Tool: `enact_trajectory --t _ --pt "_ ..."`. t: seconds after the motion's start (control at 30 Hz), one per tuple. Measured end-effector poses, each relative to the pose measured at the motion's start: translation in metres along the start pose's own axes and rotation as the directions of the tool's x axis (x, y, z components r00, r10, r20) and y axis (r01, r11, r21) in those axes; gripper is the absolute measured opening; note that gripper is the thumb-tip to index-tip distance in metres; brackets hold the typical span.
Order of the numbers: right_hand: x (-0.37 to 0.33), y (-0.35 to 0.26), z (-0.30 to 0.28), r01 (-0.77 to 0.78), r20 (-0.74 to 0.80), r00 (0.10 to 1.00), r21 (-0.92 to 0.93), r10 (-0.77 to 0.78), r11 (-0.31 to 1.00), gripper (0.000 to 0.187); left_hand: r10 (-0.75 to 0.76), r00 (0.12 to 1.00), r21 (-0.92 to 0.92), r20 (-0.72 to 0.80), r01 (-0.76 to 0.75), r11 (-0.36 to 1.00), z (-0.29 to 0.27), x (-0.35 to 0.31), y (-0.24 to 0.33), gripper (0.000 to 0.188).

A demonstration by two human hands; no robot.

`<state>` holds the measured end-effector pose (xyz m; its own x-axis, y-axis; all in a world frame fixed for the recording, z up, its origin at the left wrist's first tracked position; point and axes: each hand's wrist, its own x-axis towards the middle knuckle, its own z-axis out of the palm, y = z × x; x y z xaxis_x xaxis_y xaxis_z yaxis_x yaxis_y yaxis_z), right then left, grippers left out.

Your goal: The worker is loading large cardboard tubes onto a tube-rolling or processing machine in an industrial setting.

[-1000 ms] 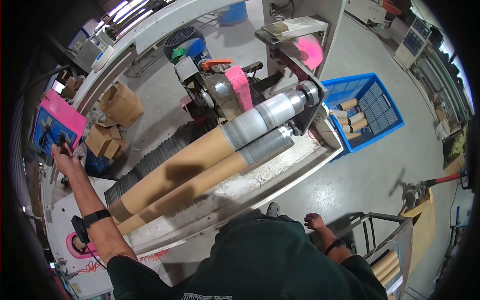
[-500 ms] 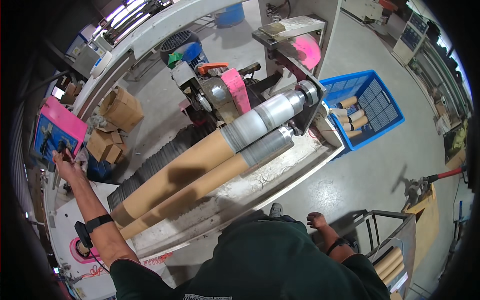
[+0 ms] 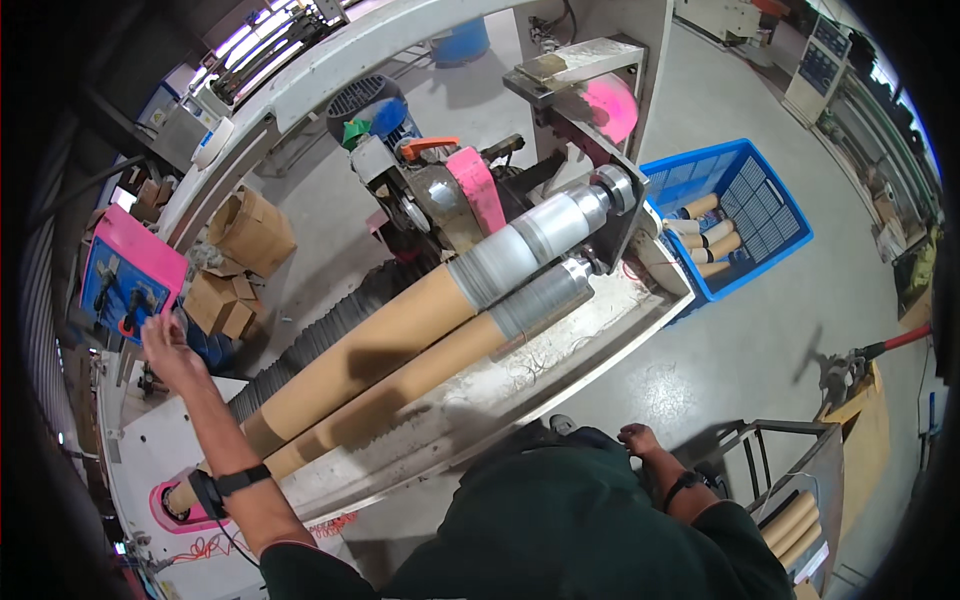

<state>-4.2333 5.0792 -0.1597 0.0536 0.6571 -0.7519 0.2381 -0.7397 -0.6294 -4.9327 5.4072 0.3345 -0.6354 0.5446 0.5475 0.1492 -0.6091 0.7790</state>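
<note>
My left hand (image 3: 172, 352) is at the lower right edge of a control box (image 3: 128, 280) with a pink housing, a blue face and dark knobs. Its fingers are loosely bent and apart, with nothing visible in them; whether a fingertip touches the box is hard to tell. Below that arm, a thick brown cardboard tube (image 3: 390, 330) and a thinner one (image 3: 420, 375) lie side by side on a machine, slanting up to metal rollers (image 3: 535, 235). My right hand (image 3: 638, 438) hangs beside my body, fingers loosely curled and partly apart, holding nothing.
Beyond the rollers stands a blue plastic crate (image 3: 755, 215) with several short tubes inside. A metal-framed cart (image 3: 785, 440) holding brown tubes is at my right. Cardboard boxes (image 3: 250, 235) sit on the floor behind the control box. The machine's white trough (image 3: 530, 375) borders my body.
My left hand has drawn back from a knob on the control box, toward the right and down. My right hand stays at my side. The whole view has shifted slightly.
</note>
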Motion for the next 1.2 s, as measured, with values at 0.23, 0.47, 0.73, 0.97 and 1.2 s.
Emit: enact_trajectory --t 0.23,0.47,0.73,0.97,1.2 --pt "-0.007 -0.049 -0.009 -0.032 0.100 0.994 -0.097 0.042 0.995 0.042 -0.133 0.986 0.272 -0.102 0.156 0.949 -0.017 -0.197 0.028 0.047" --pt "-0.008 -0.112 0.032 0.460 0.275 0.886 -0.424 -0.373 0.780 0.040 -0.418 0.885 0.035 -0.205 0.433 0.901 -0.120 -0.360 0.042 0.048" --pt "-0.067 -0.259 0.218 0.712 0.593 0.638 -0.210 -0.491 0.670 0.039 -0.513 0.791 -0.001 -0.333 0.543 0.839 -0.232 -0.428 0.064 0.041" --pt "-0.239 -0.409 0.464 0.972 0.729 -0.117 -0.057 -0.674 -0.230 0.052 -0.437 0.687 -0.003 -0.581 0.535 0.845 -0.383 -0.441 0.133 0.039" --pt "-0.277 -0.499 0.667 0.720 0.713 -0.260 -0.306 -0.651 -0.623 0.067 -0.222 0.547 0.000 -0.807 0.376 0.927 -0.526 -0.444 0.177 0.031"
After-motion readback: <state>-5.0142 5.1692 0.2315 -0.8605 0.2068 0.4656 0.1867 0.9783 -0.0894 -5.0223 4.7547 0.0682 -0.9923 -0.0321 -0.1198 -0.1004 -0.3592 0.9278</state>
